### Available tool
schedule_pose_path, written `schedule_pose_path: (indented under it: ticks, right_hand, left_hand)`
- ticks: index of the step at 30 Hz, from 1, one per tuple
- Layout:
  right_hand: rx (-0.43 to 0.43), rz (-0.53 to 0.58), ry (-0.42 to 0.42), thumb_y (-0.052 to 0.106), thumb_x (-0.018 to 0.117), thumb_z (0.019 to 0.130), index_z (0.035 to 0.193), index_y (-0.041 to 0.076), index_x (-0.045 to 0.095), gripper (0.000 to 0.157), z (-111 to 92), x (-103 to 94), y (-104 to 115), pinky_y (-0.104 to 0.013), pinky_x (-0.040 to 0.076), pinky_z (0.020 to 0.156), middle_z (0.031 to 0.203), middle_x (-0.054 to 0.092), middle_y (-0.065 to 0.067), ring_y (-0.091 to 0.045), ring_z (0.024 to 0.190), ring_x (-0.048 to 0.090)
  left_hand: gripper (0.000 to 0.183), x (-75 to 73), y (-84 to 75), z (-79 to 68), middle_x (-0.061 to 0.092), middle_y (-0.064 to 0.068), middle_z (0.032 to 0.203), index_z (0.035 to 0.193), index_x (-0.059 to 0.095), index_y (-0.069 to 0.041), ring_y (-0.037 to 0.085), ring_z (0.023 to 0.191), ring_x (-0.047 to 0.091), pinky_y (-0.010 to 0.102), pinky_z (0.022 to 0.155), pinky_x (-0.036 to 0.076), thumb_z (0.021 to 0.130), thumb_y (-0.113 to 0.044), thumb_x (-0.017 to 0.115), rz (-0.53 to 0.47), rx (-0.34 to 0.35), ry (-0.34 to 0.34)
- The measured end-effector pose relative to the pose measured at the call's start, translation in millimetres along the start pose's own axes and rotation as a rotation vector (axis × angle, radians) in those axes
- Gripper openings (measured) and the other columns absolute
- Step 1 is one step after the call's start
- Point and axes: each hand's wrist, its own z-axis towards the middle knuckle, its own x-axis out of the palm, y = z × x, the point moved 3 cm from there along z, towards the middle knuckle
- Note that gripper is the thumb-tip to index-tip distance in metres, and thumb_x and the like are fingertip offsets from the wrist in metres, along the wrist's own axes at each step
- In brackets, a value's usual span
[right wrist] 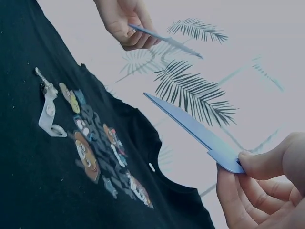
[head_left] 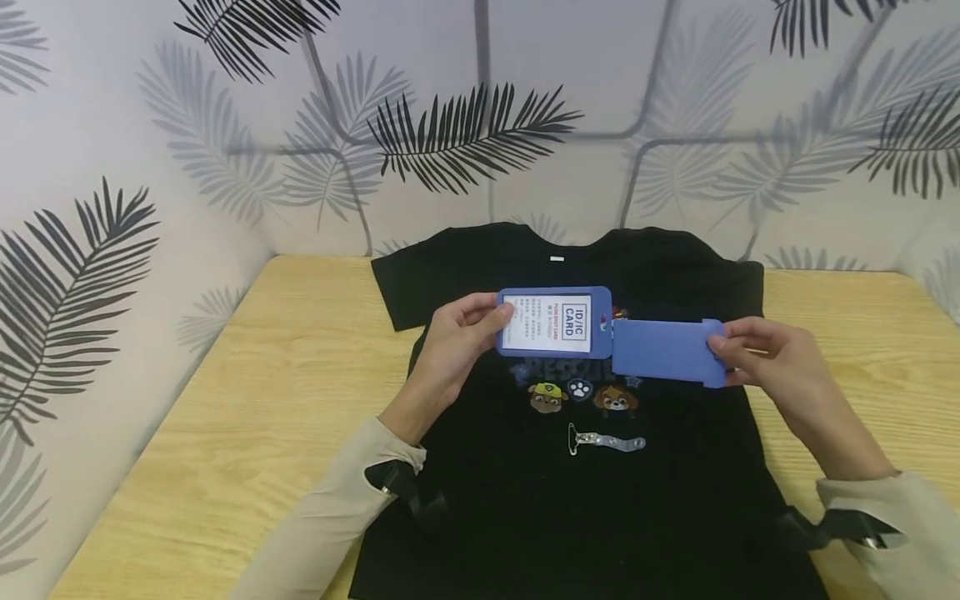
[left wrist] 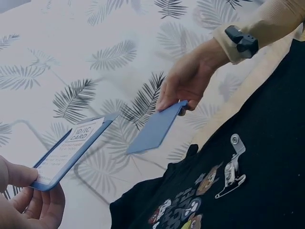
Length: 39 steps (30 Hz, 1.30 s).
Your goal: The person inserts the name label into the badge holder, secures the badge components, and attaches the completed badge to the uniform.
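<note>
Both hands are occupied as I look through the head camera: the left hand (head_left: 459, 335) pinches the far end of a blue ID badge holder (head_left: 603, 343), thumb on its face and fingers behind, while the right hand (head_left: 774, 357) pinches the flared end of a flat blue panel (head_left: 663, 351). Both pieces are held up over a black printed T-shirt (head_left: 555, 525) spread on the wood-grain tabletop (head_left: 255, 383). Head-on, their ends seem to meet, but the wrist views show me a gap between them. A white "ID/IC CARD" insert (head_left: 546, 323) sits in the holder. Below, a strap clip with a pin (head_left: 606, 442) lies on the shirt, untouched.

I judge both blue pieces to be light, stiff plastic, smooth enough to twist or slip under a lazy pinch. I'd hold the holder by its rim, keeping pressure off the middle, and the panel by its wider end, where the flare gives purchase. The insert looks like paper, likely to crease. The clip's strap seems bendy; its pin deserves care.
</note>
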Motion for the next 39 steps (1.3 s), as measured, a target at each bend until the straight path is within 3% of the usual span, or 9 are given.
schedule_pose_path:
  ticks: [3,11,20,28,39]
  right_hand:
    - [-0.015,0.029,-0.01,0.01,0.062,0.094,0.093,0.019,0.065,0.009,-2,-2.6,4,-0.019,0.055,0.062,0.084,0.066,0.016,-0.004,0.07,0.064]
    - [-0.051,0.11,-0.024,0.005,0.063,0.093,0.092,0.016,0.066,0.012,-3,-4.5,11,-0.019,0.054,0.062,0.083,0.067,0.011,-0.006,0.069,0.065]
    - [-0.097,0.368,-0.019,-0.003,0.062,0.091,0.091,0.013,0.068,0.017,-6,-2.6,15,-0.018,0.054,0.062,0.08,0.068,0.004,-0.008,0.067,0.065]
    - [-0.101,0.228,0.007,0.001,0.063,0.092,0.092,0.015,0.065,0.014,-8,11.6,19,-0.018,0.054,0.061,0.081,0.067,0.005,-0.008,0.067,0.065]
    - [-0.099,0.087,-0.008,0.006,0.062,0.093,0.094,0.012,0.062,0.007,-10,15.3,18,-0.02,0.055,0.061,0.083,0.067,0.01,-0.007,0.069,0.065]
  left_hand:
    - [0.032,-0.9,-1.3,1.2,0.062,0.019,0.118,0.124,0.057,0.006,0.022,0.098,0.062,0.033,0.092,0.051,0.096,-0.007,0.06,-0.009,-0.008,0.0]
    - [0.034,1.8,2.3,1.3,0.061,0.021,0.119,0.126,0.055,0.008,0.021,0.097,0.062,0.033,0.09,0.052,0.095,-0.005,0.06,0.0,-0.024,-0.004]
    - [0.033,6.3,12.6,2.3,0.062,0.021,0.117,0.125,0.056,0.007,0.02,0.095,0.063,0.032,0.089,0.052,0.094,-0.005,0.061,0.023,-0.045,-0.001]
    - [0.033,11.3,18.8,1.0,0.063,0.021,0.115,0.124,0.057,0.007,0.019,0.093,0.064,0.033,0.087,0.053,0.094,-0.007,0.062,0.036,-0.068,0.013]
    - [0.031,14.7,18.7,-0.1,0.063,0.021,0.115,0.123,0.057,0.007,0.019,0.093,0.064,0.032,0.087,0.053,0.095,-0.006,0.061,0.022,-0.073,0.024]
